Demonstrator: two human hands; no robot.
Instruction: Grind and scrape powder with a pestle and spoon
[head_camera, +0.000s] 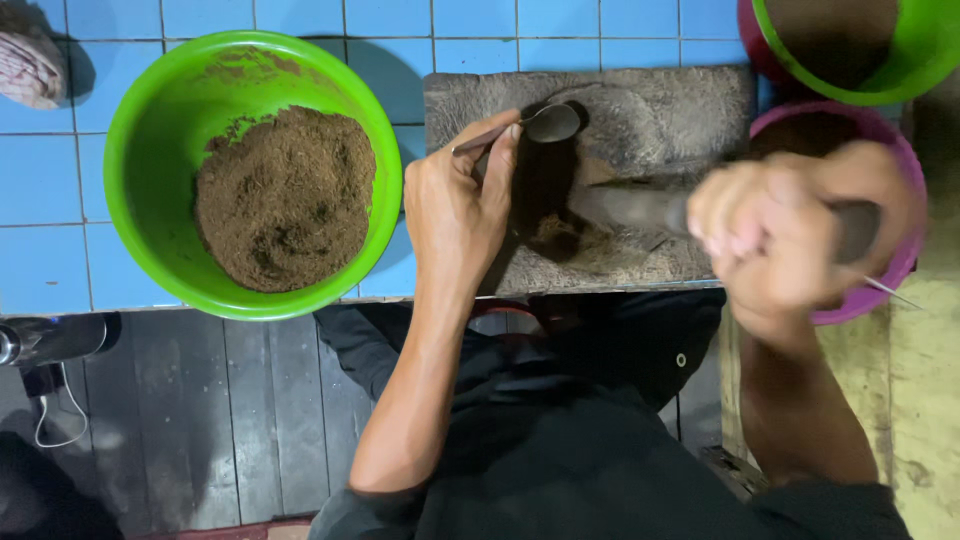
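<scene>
The left hand (455, 205) pinched a metal spoon (520, 128), bowl pointing right, over the stone slab (690, 100). The right hand (775, 225) was clenched around a stone roller (630, 208) lying left-right across the slab.

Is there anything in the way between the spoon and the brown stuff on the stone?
Nothing visible. The left hand holds the spoon just above the brown paste on the grinding stone, with only bare stone between. The right hand grips the stone roller off to the side.
</scene>
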